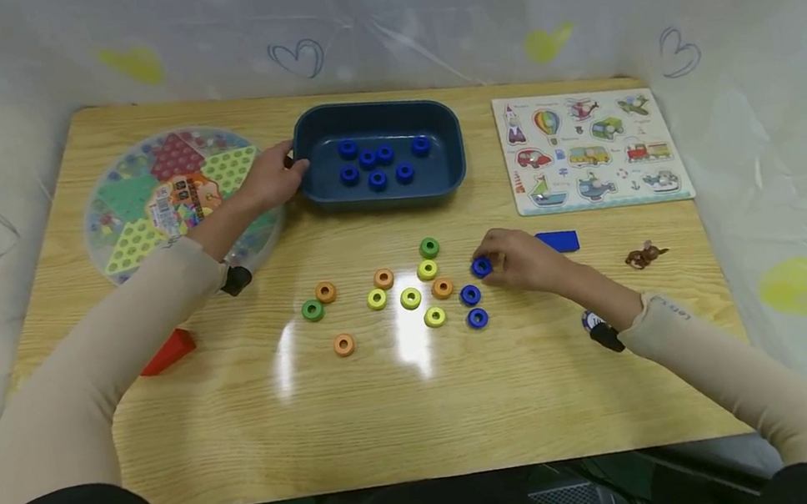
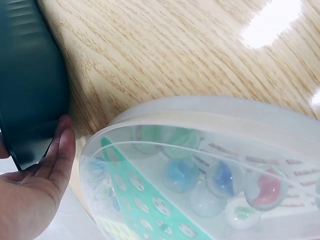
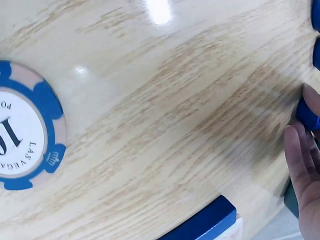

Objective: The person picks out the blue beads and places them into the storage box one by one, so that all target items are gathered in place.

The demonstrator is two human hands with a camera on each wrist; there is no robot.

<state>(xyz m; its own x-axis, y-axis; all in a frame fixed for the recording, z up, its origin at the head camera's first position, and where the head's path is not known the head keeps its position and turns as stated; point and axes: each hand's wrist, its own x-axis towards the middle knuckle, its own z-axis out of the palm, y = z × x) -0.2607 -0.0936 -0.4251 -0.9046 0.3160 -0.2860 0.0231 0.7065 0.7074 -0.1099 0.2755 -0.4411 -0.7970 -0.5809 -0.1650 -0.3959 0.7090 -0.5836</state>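
My left hand (image 1: pixel 272 177) grips the left end of the dark blue-green plastic bin (image 1: pixel 385 199); in the left wrist view the fingers press along its outer wall (image 2: pixel 37 90). Several blue rings (image 1: pixel 378 185) lie inside the bin. Below it on the table, my right hand (image 1: pixel 521 258) pinches one blue ring (image 1: pixel 476 267) between thumb and fingers, also seen in the right wrist view as a blue ring (image 3: pixel 306 116) at the right edge. Two more blue rings lie just in front of that hand, the nearer a blue ring (image 1: pixel 465 298).
Several orange, green and yellow rings, such as a yellow ring (image 1: pixel 404 301), spread over the table's middle. A round marble game (image 1: pixel 121 198) lies left, a vehicle puzzle board (image 1: pixel 568 177) right. Around are a red block (image 1: pixel 168 353), blue block (image 1: pixel 559 242), small brown figure (image 1: pixel 643 255) and poker chip (image 3: pixel 22 135).
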